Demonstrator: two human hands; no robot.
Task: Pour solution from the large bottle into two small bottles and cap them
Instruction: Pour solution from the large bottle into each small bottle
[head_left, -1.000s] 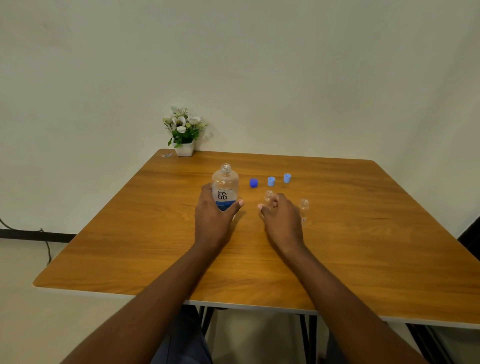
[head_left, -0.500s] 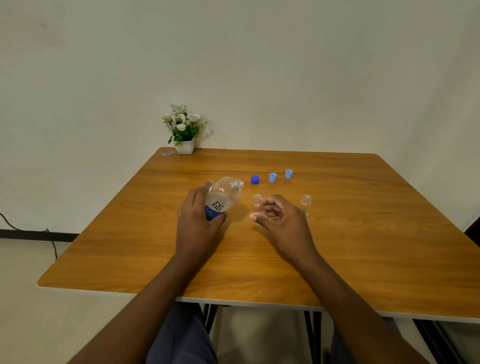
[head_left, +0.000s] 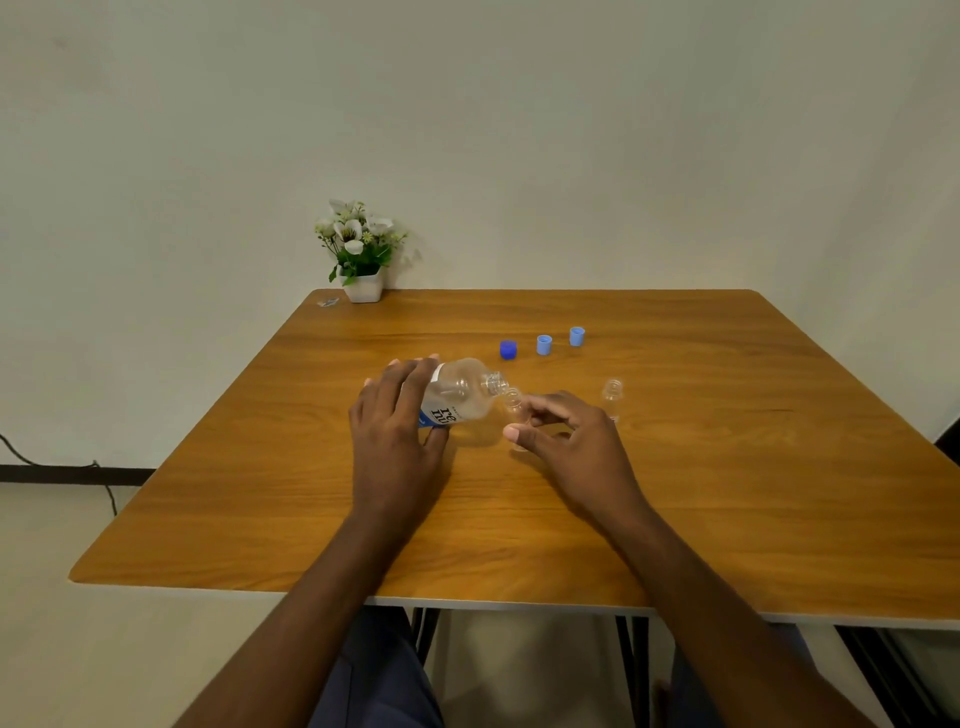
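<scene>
My left hand (head_left: 395, 431) grips the large clear bottle (head_left: 460, 392), which is uncapped and tipped nearly flat, its mouth pointing right. That mouth sits right at the opening of a small clear bottle (head_left: 514, 405), which my right hand (head_left: 566, 441) holds upright on the wooden table (head_left: 727, 493). A second small clear bottle (head_left: 613, 392) stands uncapped just beyond my right hand. Behind them lie a dark blue cap (head_left: 508, 349) and two light blue caps (head_left: 544, 345) (head_left: 576, 336) in a row.
A small white pot of white flowers (head_left: 361, 254) stands at the table's far left corner, with a tiny clear scrap (head_left: 328, 302) beside it. A wall runs close behind the table. A dark cable (head_left: 62, 467) trails along the floor at left.
My left hand has lifted the large bottle from upright and tipped it rightwards until its mouth meets the small bottle. My right hand has closed around that small bottle.
</scene>
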